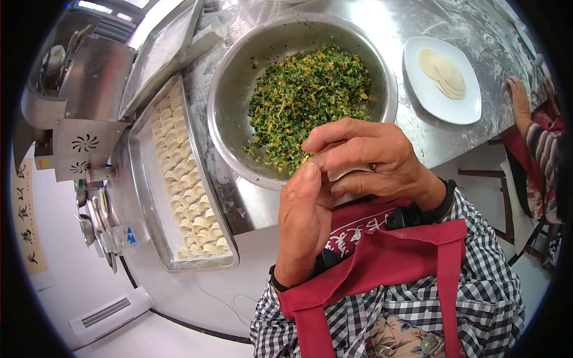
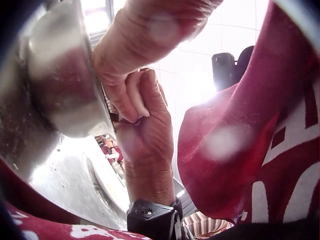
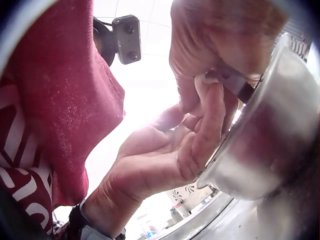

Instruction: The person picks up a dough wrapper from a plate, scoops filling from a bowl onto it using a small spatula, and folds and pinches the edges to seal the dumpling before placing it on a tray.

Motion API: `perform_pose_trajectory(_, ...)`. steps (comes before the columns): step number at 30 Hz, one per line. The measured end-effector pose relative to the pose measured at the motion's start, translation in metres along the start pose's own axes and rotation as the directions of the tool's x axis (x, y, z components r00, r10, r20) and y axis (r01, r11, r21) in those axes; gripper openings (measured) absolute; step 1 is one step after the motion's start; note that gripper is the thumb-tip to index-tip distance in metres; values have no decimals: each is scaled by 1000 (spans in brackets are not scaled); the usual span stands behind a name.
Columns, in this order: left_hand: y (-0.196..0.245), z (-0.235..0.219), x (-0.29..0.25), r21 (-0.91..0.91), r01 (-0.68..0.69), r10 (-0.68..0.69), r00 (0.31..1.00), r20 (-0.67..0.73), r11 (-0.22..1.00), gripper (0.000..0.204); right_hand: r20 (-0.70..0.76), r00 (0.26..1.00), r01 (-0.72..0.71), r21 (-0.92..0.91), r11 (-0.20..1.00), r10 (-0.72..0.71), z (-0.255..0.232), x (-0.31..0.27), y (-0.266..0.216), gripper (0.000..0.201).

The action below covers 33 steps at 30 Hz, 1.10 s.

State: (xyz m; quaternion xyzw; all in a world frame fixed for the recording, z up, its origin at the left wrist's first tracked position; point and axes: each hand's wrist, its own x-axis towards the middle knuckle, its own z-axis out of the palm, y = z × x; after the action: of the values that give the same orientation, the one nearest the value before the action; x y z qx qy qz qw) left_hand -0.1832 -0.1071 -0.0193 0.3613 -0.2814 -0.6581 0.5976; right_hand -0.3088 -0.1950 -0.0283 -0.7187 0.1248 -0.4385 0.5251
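In the head view both hands meet over the near rim of a steel bowl of chopped green and yellow filling. My left hand holds a dumpling from below, thumb up. From the other side my right hand pinches the same dumpling, its fingers bent over it. Pale dough shows between the fingers in the right wrist view; the hands hide most of it from above. A small dark strip shows by the right hand's fingers.
Left of the bowl, a metal tray holds rows of folded dumplings. A white plate with several round wrappers lies to the right on the floury steel table. Another person's hand rests at the right table edge.
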Motion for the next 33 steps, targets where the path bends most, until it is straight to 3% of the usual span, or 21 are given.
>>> perform_pose_trajectory(6,1,7,2,-34,-15,15,1000,-3,999,46,54,989,136,-41,990,-134,-5,-2,7,15)
perform_pose_trajectory(9,0,4,0,-51,-15,14,1000,-10,999,45,55,995,85,-67,994,-81,-4,-2,0,14)
perform_pose_trajectory(12,0,4,1,-107,-18,17,1000,-15,994,43,-53,998,-13,35,999,15,0,-3,-2,13)
perform_pose_trajectory(17,-3,1,3,-141,-25,23,1000,-15,990,41,65,986,157,-96,983,-151,-6,-2,5,22)
perform_pose_trajectory(20,0,2,4,-188,-25,21,1000,-20,982,40,-50,996,77,-14,997,-78,0,-2,-1,20)
perform_pose_trajectory(26,4,10,6,-256,-1,-15,998,-62,967,39,56,980,192,-53,980,-189,-4,-1,6,14)
perform_pose_trajectory(30,4,7,6,-229,28,-47,996,-80,973,40,-67,997,51,20,998,-50,2,-1,-3,12)
perform_pose_trajectory(32,0,3,5,-309,24,-36,999,-33,951,40,32,982,186,-82,979,-184,-4,0,2,13)
perform_pose_trajectory(33,-1,2,5,-386,22,-19,1000,14,922,40,32,982,186,-82,979,-184,-3,0,2,13)
